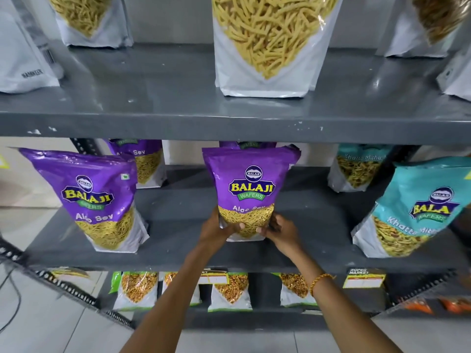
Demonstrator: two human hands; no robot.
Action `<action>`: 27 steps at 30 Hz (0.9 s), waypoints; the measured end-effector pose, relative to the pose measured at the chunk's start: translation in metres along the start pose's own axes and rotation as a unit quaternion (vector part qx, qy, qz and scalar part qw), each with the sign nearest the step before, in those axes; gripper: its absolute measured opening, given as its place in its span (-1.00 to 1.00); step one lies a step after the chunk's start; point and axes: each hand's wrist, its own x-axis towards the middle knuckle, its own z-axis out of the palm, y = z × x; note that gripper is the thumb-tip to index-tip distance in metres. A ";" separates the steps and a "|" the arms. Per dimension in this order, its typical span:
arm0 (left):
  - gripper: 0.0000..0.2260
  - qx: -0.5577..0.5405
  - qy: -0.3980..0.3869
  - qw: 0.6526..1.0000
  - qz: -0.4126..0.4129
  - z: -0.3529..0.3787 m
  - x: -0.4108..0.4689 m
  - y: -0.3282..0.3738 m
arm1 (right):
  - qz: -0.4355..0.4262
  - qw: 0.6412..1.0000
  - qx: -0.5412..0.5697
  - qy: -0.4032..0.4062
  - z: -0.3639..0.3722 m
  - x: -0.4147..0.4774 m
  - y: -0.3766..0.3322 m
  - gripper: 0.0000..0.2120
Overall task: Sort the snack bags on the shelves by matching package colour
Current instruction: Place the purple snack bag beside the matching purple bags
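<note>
Centre frame: left hand (216, 229) and right hand (279, 231) pinch the base of an upright purple bag (248, 184) on the middle shelf (178, 225); released unsettled, it may topple.

On the middle shelf (178, 197), bare surface lies open at 9 o'clock and 3 o'clock of the centre purple bag (251, 184). The left purple bag (94, 200) closes the 9 o'clock gap, the teal bag (418, 207) the 3 o'clock one. At 12 o'clock the upper shelf edge (229, 126) hangs just above the bag tops. More bags stand behind, toward the rear.
</note>
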 end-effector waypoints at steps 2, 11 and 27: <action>-0.23 0.010 0.006 1.000 0.001 0.001 -0.007 0.004 | 0.004 1.000 -0.015 0.014 0.003 -0.004 0.002 -0.50; -0.29 0.035 0.007 0.999 -0.009 0.001 -0.030 0.002 | -0.029 0.991 -0.121 0.045 0.007 -0.036 -0.010 -0.60; -0.39 -0.004 0.016 0.999 -0.029 0.008 -0.034 0.002 | -0.027 0.988 -0.142 0.062 0.006 -0.040 -0.005 -0.61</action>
